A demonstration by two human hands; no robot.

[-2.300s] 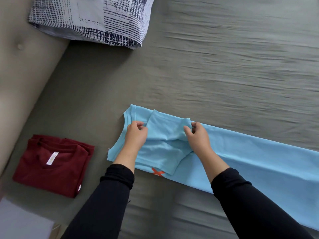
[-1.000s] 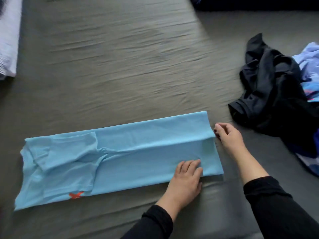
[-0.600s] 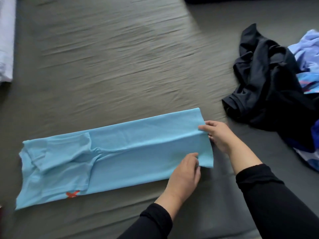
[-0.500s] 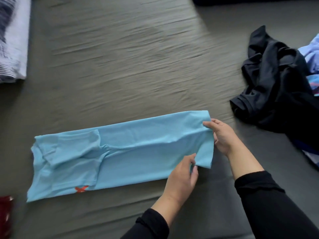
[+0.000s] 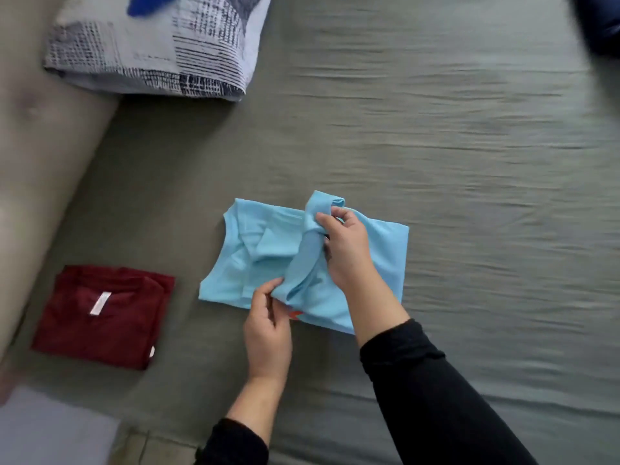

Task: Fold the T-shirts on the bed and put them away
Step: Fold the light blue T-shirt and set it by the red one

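Observation:
A light blue T-shirt (image 5: 255, 260) lies on the grey bed sheet (image 5: 436, 146), doubled over with its hem end brought across toward the collar. My right hand (image 5: 347, 250) pinches the far corner of that hem edge, and my left hand (image 5: 268, 320) pinches the near corner. The held edge stands up in a ridge between them. An orange mark on the shirt peeks out by my left thumb. A folded dark red T-shirt (image 5: 104, 317) with a white neck label lies flat to the left.
A patterned grey and navy pillow (image 5: 157, 52) sits at the top left. A beige padded headboard (image 5: 37, 169) runs down the left side. A dark object (image 5: 600, 21) shows at the top right corner. A pale surface (image 5: 50, 431) lies at the bottom left.
Both hands carried the hem end of the long blue shirt leftward over its body, halving its length. The view swung left, so the clothes pile left view and the red shirt and pillow appeared.

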